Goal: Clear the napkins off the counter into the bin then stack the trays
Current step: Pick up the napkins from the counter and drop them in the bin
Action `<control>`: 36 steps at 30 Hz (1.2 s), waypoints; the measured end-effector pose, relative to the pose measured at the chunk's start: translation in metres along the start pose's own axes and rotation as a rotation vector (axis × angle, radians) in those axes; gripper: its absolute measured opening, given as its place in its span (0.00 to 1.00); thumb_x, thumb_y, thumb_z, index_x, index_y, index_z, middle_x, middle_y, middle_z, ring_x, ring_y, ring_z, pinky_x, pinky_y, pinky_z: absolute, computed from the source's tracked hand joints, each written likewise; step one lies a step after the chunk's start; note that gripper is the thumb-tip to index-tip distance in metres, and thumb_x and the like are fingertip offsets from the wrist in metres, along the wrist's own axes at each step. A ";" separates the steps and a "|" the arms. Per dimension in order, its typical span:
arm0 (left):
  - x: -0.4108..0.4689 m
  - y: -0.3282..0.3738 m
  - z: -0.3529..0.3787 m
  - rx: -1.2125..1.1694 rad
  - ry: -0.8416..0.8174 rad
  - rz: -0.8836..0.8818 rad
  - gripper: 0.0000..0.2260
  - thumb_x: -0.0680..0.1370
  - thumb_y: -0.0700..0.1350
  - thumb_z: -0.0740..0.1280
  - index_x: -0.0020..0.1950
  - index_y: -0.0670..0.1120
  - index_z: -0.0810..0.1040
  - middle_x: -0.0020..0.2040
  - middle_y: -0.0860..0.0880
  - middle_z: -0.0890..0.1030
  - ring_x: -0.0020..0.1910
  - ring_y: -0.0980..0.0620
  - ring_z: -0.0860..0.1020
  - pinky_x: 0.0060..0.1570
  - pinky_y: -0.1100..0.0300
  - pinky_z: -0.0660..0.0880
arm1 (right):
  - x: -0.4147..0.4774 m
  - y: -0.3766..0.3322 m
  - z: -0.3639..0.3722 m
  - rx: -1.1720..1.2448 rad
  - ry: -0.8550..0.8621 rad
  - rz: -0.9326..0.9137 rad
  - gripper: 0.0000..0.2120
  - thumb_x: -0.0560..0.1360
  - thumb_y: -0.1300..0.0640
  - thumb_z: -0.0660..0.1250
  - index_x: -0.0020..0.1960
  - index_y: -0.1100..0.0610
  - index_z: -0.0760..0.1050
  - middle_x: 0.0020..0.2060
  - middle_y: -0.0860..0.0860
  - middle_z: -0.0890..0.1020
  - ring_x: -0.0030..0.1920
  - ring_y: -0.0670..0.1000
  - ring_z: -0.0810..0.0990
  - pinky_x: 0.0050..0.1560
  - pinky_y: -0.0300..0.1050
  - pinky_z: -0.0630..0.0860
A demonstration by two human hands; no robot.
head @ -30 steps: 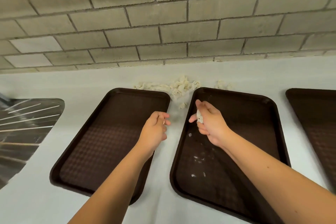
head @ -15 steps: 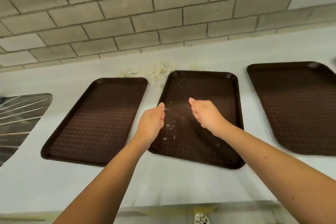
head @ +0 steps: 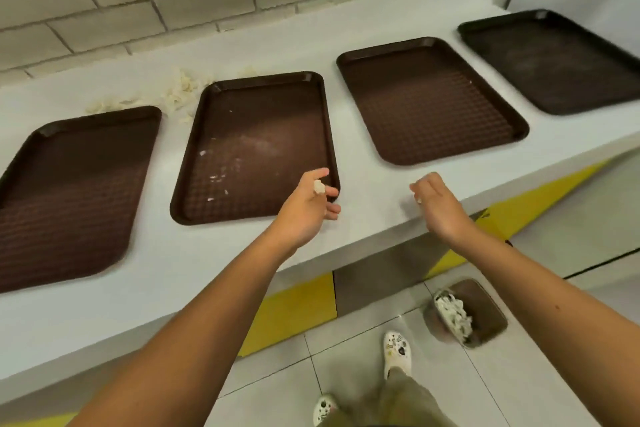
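Several brown trays lie side by side on the white counter point(head: 346, 45). My left hand point(head: 310, 203) hovers over the near right corner of the second tray point(head: 256, 128) and pinches a small napkin scrap point(head: 318, 186). My right hand point(head: 437, 203) is above the counter's front edge with a tiny white scrap point(head: 419, 200) at its fingertips. A pile of shredded napkins point(head: 173, 94) lies by the wall behind the two left trays. White crumbs dot the second tray. The bin point(head: 465, 312) stands on the floor below, with napkin pieces inside.
A third tray point(head: 429, 104) and a fourth tray point(head: 554, 59) lie to the right, a first tray point(head: 69, 191) to the left. A grey tiled wall backs the counter. My feet in white shoes point(head: 396, 350) stand on the tiled floor beside the bin.
Both hands have drawn back from the middle of the second tray toward the counter's front edge and rightward. The view has swung right and down, bringing the floor and bin into sight.
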State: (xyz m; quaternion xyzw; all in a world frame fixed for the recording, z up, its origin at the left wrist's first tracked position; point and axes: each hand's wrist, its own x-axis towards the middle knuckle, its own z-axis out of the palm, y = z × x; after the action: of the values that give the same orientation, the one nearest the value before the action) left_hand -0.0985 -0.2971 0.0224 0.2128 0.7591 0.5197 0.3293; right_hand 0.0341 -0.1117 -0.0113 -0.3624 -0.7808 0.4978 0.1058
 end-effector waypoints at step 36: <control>0.074 -0.088 0.444 -0.025 -0.150 -0.630 0.24 0.77 0.44 0.71 0.71 0.46 0.69 0.63 0.46 0.75 0.48 0.50 0.79 0.41 0.60 0.77 | 0.017 0.310 -0.275 -0.022 -0.265 0.324 0.08 0.79 0.55 0.64 0.56 0.55 0.76 0.46 0.51 0.79 0.47 0.55 0.80 0.49 0.51 0.78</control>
State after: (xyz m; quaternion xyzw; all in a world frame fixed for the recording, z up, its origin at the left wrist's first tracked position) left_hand 0.1722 0.0080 -0.1876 0.0011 0.7549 0.3843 0.5315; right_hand 0.3095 0.1671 -0.1471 -0.4156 -0.7250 0.5430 -0.0831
